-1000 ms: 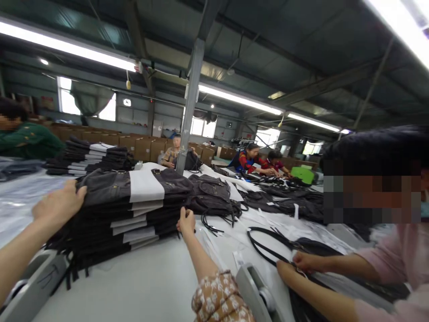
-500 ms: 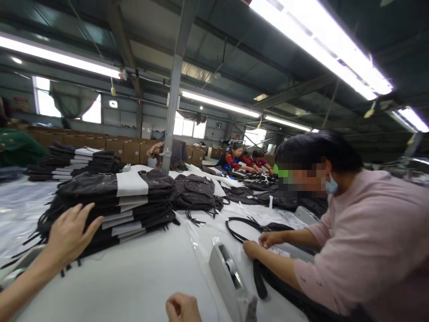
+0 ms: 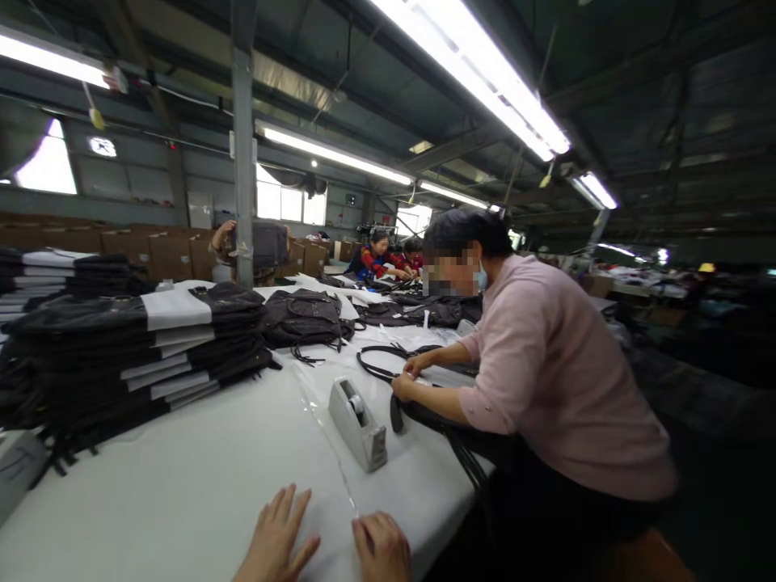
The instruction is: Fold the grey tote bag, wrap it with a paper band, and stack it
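My left hand [image 3: 276, 533] is over the white table [image 3: 200, 477] near its front edge, fingers spread and holding nothing. Close on its right, my right hand [image 3: 383, 548] is closed, its fingers bent down and pressed together. A thin shiny clear strip [image 3: 331, 440] runs along the table up to its fingertips; whether they grip it, I cannot make out. Beyond my hands stands a grey tape dispenser [image 3: 357, 428] with a roll in it. To the left is a tall stack of dark bags [image 3: 121, 347] with white paper bands.
A co-worker in a pink top [image 3: 546, 347] leans over the table on the right, both hands on a black strap [image 3: 379, 372]. Another dark bag [image 3: 303, 315] lies past the stack. A metal post [image 3: 243, 178] rises behind. More people and cartons [image 3: 170, 255] are further back.
My left hand has left the bag stack and come down beside my right hand, which was pinched at the front edge. The view has turned right.
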`<state>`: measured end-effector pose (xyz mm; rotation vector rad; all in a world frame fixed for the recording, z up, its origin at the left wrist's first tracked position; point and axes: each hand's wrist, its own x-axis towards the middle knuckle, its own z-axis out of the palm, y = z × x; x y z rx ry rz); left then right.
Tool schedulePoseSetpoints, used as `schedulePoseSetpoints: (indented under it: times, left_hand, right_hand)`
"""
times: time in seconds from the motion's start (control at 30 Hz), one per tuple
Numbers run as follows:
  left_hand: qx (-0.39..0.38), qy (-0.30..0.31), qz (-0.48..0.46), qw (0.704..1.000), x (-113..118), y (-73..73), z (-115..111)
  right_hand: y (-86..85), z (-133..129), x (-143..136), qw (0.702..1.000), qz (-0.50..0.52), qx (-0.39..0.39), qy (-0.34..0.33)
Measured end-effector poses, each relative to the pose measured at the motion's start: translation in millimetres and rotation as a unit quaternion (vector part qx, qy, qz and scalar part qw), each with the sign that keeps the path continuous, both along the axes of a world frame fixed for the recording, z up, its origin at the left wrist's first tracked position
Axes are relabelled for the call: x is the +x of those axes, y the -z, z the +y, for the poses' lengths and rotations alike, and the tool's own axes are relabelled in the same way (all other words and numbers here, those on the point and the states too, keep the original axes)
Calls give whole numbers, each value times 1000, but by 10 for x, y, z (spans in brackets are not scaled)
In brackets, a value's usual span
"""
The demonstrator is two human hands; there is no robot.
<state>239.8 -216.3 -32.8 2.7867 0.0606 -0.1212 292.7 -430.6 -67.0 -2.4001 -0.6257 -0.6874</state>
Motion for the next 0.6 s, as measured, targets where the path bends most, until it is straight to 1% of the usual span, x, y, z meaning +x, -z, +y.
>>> schedulePoseSetpoints:
  times: [0.07, 0.1, 0.17, 0.27, 0.37, 0.5, 0.6]
  left_hand:
    - [-4, 49, 56, 997, -99, -58, -284]
    - [-1, 67, 75, 995, -145, -61, -374]
    - [11, 92, 89, 992, -225, -26, -470]
    - [46, 100, 59, 992, -329, 68, -497]
    - [99, 93, 0, 991, -427, 178, -487]
    - [165, 95, -71, 979, -487, 393, -446]
    - [177, 118, -100, 972, -491, 552, -391]
  right_hand:
    - [-67, 51, 2, 999, 4, -12, 37]
    - [-92, 71, -1, 998, -1, -15, 55]
    - [-127, 95, -24, 997, -12, -16, 78]
    - [-149, 115, -100, 995, -10, -19, 95]
    - [-137, 145, -162, 992, 18, -42, 119]
    - [-69, 169, -137, 985, 53, -75, 146]
    - [-44, 180, -134, 982, 63, -89, 157]
